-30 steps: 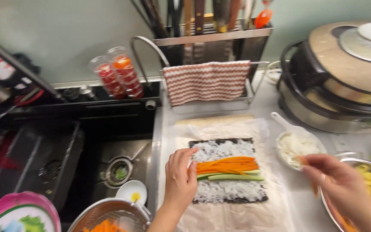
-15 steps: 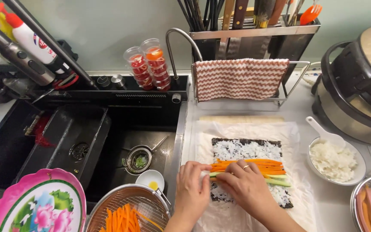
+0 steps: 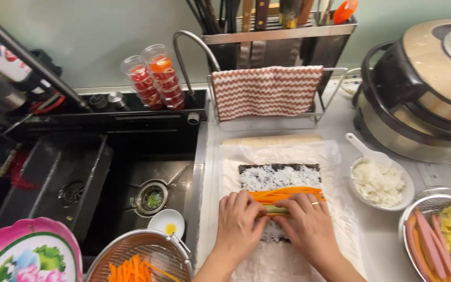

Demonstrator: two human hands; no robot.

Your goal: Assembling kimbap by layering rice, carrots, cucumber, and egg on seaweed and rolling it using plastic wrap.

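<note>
At far left, low in the view, a pink and green flowered plate (image 3: 19,256) pokes into the frame beside the dark sink (image 3: 105,177), whose drain strainer (image 3: 151,197) holds a few green scraps. Just right of it a small white dish (image 3: 166,223) with a yellow dab sits above a wire colander of carrot sticks (image 3: 137,261). Behind the sink two clear tubes of red tomatoes (image 3: 155,75) lean against the wall near the curved tap (image 3: 191,49).

On the worktop (image 3: 387,230) a sheet of white plastic wrap (image 3: 335,156) lies over a bamboo mat, and on it rests the seaweed sheet spread with rice (image 3: 277,176). Across its near half run carrot strips (image 3: 288,194) and a green strip, probably cucumber, mostly hidden. The left hand (image 3: 238,224) lies palm down on the near edge of the sheet, fingers (image 3: 244,201) curled close together and pressing on the filling. The right hand (image 3: 309,227), touching the left, does the same, its fingers (image 3: 301,201) narrow and bent over the carrot; a ring shows on one finger. Neither hand grips anything loose.

Behind hangs a red zigzag cloth (image 3: 264,91) on a rack below a knife holder (image 3: 277,21). Farther right stand a white bowl of rice (image 3: 379,183) with a white spoon, a large electric cooker (image 3: 424,89), and at the corner a strainer of ham strips and yellow egg (image 3: 444,235).
</note>
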